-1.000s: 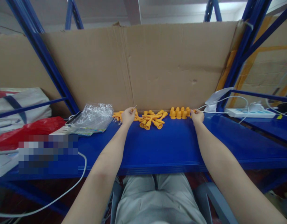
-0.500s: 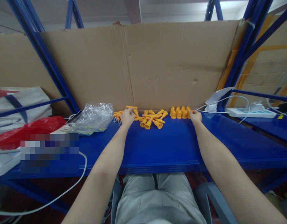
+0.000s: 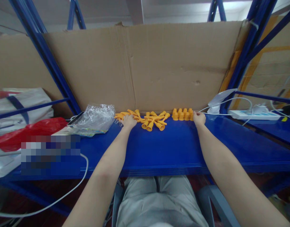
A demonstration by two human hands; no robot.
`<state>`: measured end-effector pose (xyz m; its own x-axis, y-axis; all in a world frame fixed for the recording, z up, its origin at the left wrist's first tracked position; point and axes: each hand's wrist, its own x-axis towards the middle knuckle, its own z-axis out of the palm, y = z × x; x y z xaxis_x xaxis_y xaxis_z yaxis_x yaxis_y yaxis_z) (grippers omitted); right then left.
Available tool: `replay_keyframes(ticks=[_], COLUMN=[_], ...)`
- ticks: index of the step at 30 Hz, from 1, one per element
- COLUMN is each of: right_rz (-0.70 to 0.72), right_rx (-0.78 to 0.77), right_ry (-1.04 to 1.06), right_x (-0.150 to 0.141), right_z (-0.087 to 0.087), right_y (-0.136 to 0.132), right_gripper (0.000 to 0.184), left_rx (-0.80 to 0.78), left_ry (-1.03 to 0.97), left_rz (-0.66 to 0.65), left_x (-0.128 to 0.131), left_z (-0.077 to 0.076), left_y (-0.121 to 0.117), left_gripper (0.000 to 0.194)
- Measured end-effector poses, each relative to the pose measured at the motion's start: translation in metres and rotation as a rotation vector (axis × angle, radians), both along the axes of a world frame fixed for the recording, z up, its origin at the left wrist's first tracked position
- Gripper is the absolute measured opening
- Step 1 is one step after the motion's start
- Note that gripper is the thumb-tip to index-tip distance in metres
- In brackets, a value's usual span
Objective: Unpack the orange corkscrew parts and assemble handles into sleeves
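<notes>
My left hand (image 3: pixel 129 121) lies over the left part of a pile of orange pieces with slim stems and flared ends (image 3: pixel 149 127), its fingers spread and touching some of them. Small metal chains (image 3: pixel 119 121) show at that side of the pile. To the right, short orange bell-shaped caps (image 3: pixel 181 116) stand upright in close rows. My right hand (image 3: pixel 199 118) is closed at the right end of these rows, its fingertips against the last caps. Whatever is inside its fingers is hidden.
A clear plastic bag (image 3: pixel 95 118) lies left of the pile on the blue table (image 3: pixel 163 149). Farther left are a red bag (image 3: pixel 31 130) and white bags. A cardboard sheet (image 3: pixel 170 69) rises behind. A power strip (image 3: pixel 253 115) with white cables sits at right.
My left hand has lowered onto the pile and its fingers have spread. The orange piece it held up crosswise now lies among the others. My right hand stays almost still.
</notes>
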<state>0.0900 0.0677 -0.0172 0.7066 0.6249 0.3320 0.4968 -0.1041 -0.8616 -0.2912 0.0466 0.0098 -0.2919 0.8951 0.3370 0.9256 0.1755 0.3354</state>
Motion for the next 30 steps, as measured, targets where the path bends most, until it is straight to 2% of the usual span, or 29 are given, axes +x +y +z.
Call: replay_keyframes(ticks=[10, 14, 20, 25, 30], right_rz=[-0.044, -0.058, -0.055, -0.088, -0.040], right_rx=[0.081, 0.090, 0.132, 0.268, 0.404], right_ry=[0.014, 0.005, -0.004, -0.014, -0.057], right_x=[0.003, 0.004, 0.007, 0.005, -0.005], right_z=[-0.001, -0.002, -0.005, -0.001, 0.015], right_y=[0.002, 0.002, 0.005, 0.009, 0.012], right_gripper=[0.027, 0.027, 0.022, 0.012, 0.009], left_rx=[0.065, 0.105, -0.015, -0.142, -0.230], left_ry=[0.080, 0.159, 0.290, 0.332, 0.315], left_rz=[-0.027, -0.122, -0.270, -0.270, -0.241], left_x=[-0.003, 0.001, 0.017, 0.021, 0.021], left_z=[-0.003, 0.000, -0.006, -0.011, -0.011], left_y=[0.001, 0.001, -0.003, -0.004, 0.002], left_gripper=[0.034, 0.031, 0.042, 0.051, 0.055])
